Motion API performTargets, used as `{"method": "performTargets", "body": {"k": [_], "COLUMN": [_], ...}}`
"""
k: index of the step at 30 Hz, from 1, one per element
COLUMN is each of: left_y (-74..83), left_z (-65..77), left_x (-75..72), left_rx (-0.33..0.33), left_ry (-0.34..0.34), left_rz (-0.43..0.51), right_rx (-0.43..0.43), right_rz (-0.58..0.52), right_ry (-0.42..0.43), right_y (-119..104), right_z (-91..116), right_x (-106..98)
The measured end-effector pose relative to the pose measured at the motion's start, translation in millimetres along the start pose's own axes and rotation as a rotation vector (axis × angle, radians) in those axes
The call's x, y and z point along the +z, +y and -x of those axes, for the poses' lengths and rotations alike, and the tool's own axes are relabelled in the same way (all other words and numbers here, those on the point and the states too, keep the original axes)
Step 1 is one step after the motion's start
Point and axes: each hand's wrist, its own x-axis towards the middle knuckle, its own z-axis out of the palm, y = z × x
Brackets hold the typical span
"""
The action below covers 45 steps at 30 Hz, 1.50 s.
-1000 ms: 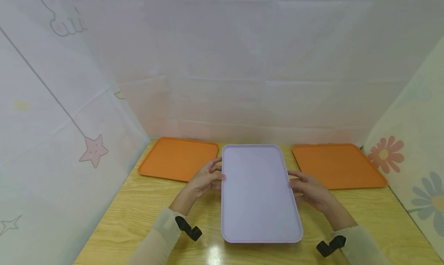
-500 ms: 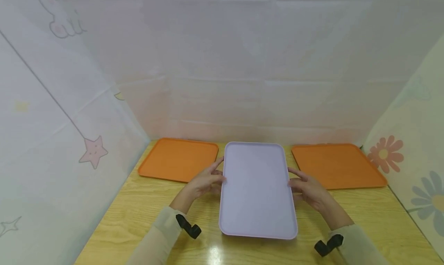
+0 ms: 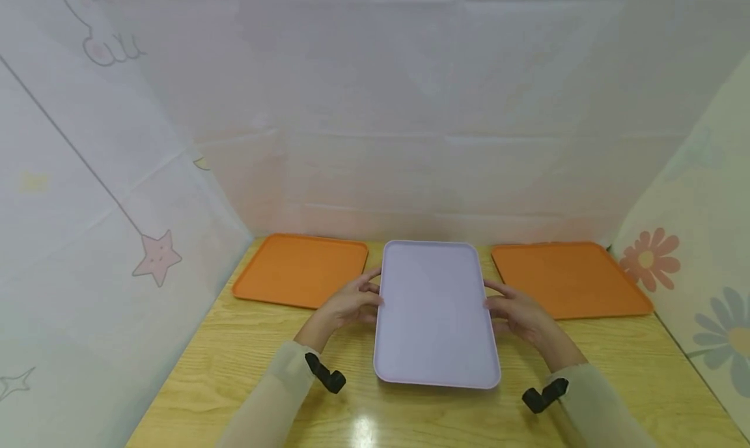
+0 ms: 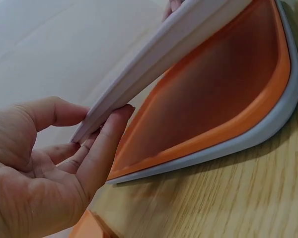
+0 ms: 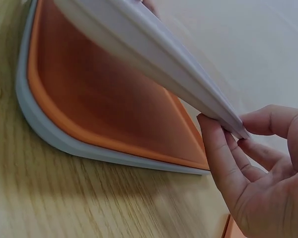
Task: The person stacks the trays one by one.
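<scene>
Plain lilac tray [image 3: 436, 314], orange trays [image 3: 301, 270], yellowish wood-grained table [image 3: 228, 370]

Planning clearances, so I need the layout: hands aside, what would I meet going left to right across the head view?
Pink printed star → orange, plastic-looking rectangular tray → pale lavender, plastic-looking rectangular tray → second orange rectangular tray → coral-red printed flower → grey-petalled printed flower.

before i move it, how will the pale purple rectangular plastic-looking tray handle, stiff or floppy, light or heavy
Probably stiff: the purple tray shows no sag between left hand and right hand. Likely light, given its thin profile. Perhaps slippery, as its surface looks smooth.
</scene>
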Motion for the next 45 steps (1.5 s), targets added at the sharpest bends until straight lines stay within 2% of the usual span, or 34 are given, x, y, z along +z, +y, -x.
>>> {"method": "performTargets", "body": {"k": [10,20,25,37,45], "left_y": [-1.9,-3.0,-1.5,-5.5,-2.1], "left_z": [-16.6,-22.7,-24.0,-27.8,-27.4], "left_x": [-3.7,-3.2,-1.5,-1.0,1.1], "left_rx": [-0.027,-0.053,-0.055,-0.071,-0.089], "left_ry": [0.043,0.054,0.065,0.11,0.14], "left_rz": [-0.039,-0.077,-0.115,-0.277,-0.323], "right_rx": [0.014,0.01,0.009,0.027,0.051], "right_rz": [0.038,0.056,0.121,0.252,0.348], "right_ry": [0.024,0.02,0.039,0.087,0.122], "right_y": [2,5,6,7,9], "right_z": [-16,-25,-29,-33,-40], "right_x": [-5,-7,-5,6,6]}}
